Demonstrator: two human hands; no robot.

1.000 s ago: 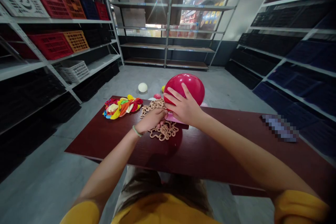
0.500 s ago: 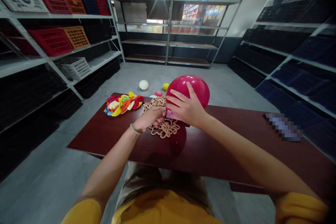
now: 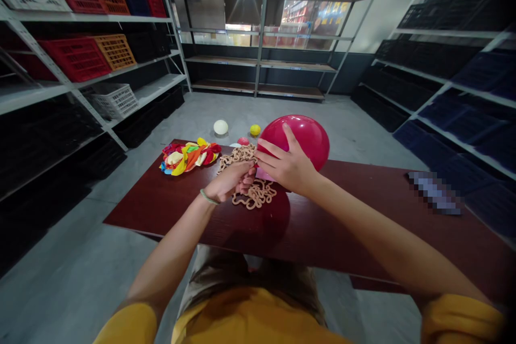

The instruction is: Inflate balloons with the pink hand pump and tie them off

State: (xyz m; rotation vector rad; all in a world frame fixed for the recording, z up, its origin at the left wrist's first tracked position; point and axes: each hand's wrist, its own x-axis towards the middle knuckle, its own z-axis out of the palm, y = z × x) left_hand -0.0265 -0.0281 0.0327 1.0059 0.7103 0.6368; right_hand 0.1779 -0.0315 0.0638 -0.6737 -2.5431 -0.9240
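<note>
A shiny crimson balloon (image 3: 308, 142), inflated, is between my hands over the brown table (image 3: 355, 209). My left hand (image 3: 236, 180) is closed, its fingers pinched at the balloon's neck end. My right hand (image 3: 288, 166) lies against the near side of the balloon, holding it, with one finger raised and spread over its surface. A small pink piece (image 3: 264, 174) shows below the right fingers; what it is I cannot tell. Twisted tan, cord-like loops (image 3: 256, 196) lie on the table around my left hand, partly covered by it.
Colourful limp balloons (image 3: 189, 157) lie in a pile at the table's left. On the floor beyond are a white ball-like thing (image 3: 220, 127) and a yellow one (image 3: 255, 130). A blurred flat item (image 3: 435, 193) lies at the right. Shelves with crates (image 3: 72, 56) stand around.
The balloon looks slightly larger and reaches further right. Both hands keep nearly the same place and grip. The view has tilted slightly.
</note>
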